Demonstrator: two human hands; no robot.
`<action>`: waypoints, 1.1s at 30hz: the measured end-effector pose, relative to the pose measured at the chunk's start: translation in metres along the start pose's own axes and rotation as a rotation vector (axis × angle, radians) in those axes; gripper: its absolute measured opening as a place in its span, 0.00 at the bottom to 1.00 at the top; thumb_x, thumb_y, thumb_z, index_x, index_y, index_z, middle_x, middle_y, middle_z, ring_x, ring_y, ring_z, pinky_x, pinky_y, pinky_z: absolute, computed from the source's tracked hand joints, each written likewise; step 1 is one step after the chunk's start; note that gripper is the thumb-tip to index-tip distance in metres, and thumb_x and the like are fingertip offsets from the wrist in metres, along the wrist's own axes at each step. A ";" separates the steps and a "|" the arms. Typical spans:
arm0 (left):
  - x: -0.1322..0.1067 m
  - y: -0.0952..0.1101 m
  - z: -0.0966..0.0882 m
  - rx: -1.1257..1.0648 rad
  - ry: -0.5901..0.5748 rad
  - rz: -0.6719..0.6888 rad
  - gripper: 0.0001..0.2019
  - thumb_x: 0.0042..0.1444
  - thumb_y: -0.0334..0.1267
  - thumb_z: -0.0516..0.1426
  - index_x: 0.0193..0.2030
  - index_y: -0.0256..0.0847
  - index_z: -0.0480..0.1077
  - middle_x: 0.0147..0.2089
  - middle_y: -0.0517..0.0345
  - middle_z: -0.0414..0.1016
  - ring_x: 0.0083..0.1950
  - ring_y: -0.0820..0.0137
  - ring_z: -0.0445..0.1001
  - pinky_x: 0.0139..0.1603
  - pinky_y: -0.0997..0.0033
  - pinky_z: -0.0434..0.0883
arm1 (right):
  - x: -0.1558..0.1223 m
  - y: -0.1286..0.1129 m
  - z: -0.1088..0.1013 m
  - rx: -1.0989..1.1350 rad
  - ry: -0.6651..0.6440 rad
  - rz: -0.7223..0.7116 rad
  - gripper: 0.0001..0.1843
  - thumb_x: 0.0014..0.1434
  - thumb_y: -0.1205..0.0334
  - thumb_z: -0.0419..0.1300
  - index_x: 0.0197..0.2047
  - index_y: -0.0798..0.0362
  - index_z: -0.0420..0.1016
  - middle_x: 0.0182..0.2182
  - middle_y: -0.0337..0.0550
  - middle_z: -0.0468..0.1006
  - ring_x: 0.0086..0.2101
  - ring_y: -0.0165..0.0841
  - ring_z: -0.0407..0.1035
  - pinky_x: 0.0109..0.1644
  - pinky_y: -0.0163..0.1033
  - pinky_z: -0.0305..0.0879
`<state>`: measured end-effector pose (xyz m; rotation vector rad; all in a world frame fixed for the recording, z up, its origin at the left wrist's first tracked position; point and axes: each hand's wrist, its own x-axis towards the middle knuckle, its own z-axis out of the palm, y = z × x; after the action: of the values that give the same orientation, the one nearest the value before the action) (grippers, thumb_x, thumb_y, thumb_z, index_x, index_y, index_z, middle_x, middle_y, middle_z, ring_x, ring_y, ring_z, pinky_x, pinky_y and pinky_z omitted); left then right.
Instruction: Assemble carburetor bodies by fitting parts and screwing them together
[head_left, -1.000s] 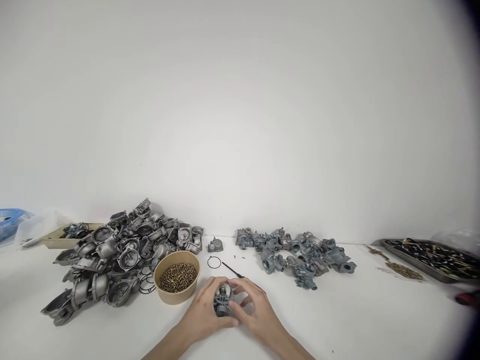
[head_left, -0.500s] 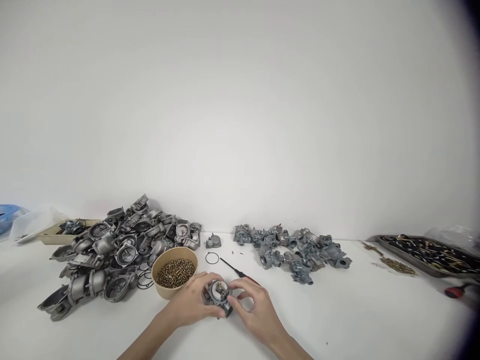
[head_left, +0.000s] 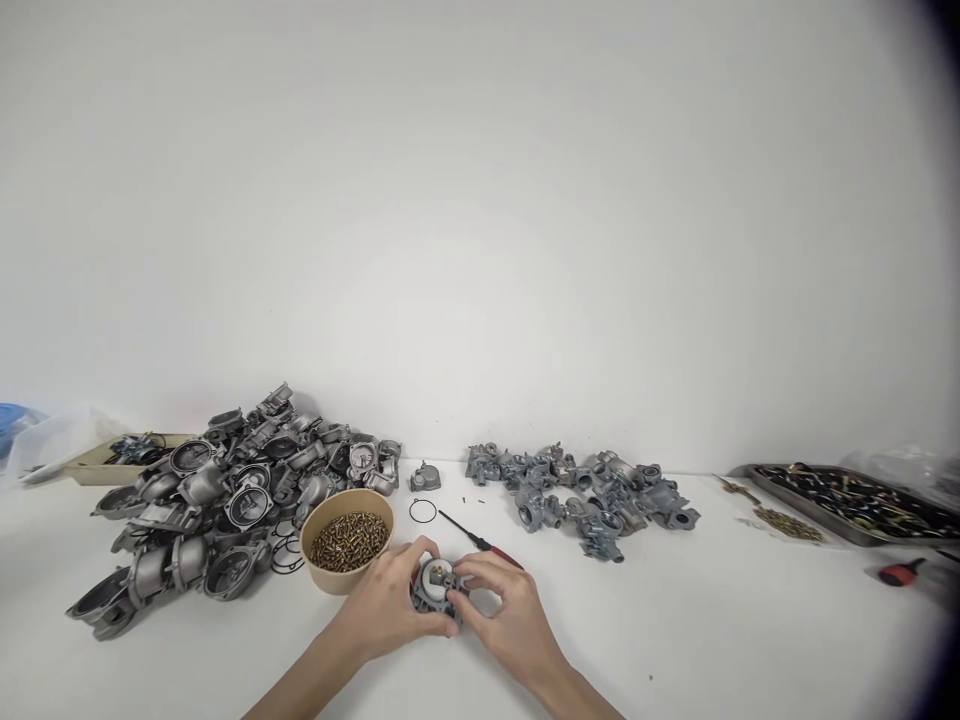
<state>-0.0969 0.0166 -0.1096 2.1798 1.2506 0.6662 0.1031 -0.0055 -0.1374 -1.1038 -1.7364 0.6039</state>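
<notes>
White counter (head_left: 720,630), one, carries everything. On its left stands one heap of grey bowls (head_left: 202,565), too overlapped to count; ahead and to the right lies one cluster of bluish castings (head_left: 592,500), perhaps a dozen, tangled. One long tray (head_left: 825,521) of dark parts sits far right, one smaller tray (head_left: 97,474) behind the heap's left end. One tub (head_left: 337,582) of uncountable brass screws (head_left: 349,542) stands just beside the left hand.

Two hands share one carburettor (head_left: 436,585), directly between them: rightward of the left hand (head_left: 386,600), leftward of the right hand (head_left: 506,610). Both touch it, so neither is nearer. The left curls wide around its left side; the right, narrower, holds its right edge with thumb and fingertips. Its white-rimmed face looks up; fingers cover its sides, so its long axis cannot be told.

One screwdriver (head_left: 501,554) lies just beyond the right hand, shaft pointing away and leftward. One lone bowl (head_left: 425,477) lies farther ahead, one ring (head_left: 423,522) on its near side. Smallest are two pins (head_left: 481,501), near each other.
</notes>
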 end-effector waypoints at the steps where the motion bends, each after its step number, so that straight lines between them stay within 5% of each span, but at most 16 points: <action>1: -0.001 0.003 -0.001 0.000 0.000 -0.002 0.25 0.42 0.45 0.71 0.45 0.48 0.68 0.40 0.63 0.74 0.46 0.59 0.71 0.44 0.69 0.65 | 0.000 0.000 0.000 -0.001 0.004 0.001 0.08 0.57 0.60 0.65 0.41 0.49 0.84 0.40 0.46 0.83 0.38 0.41 0.78 0.45 0.45 0.80; 33: 0.001 -0.006 0.007 -0.013 0.022 -0.008 0.24 0.42 0.43 0.70 0.44 0.48 0.66 0.41 0.63 0.73 0.45 0.61 0.70 0.41 0.71 0.61 | -0.003 0.007 0.009 0.101 0.040 -0.014 0.07 0.56 0.63 0.64 0.39 0.50 0.81 0.40 0.47 0.79 0.41 0.39 0.77 0.46 0.42 0.81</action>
<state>-0.0952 0.0186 -0.1188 2.1614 1.2625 0.6950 0.0983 -0.0038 -0.1481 -1.0259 -1.6602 0.6497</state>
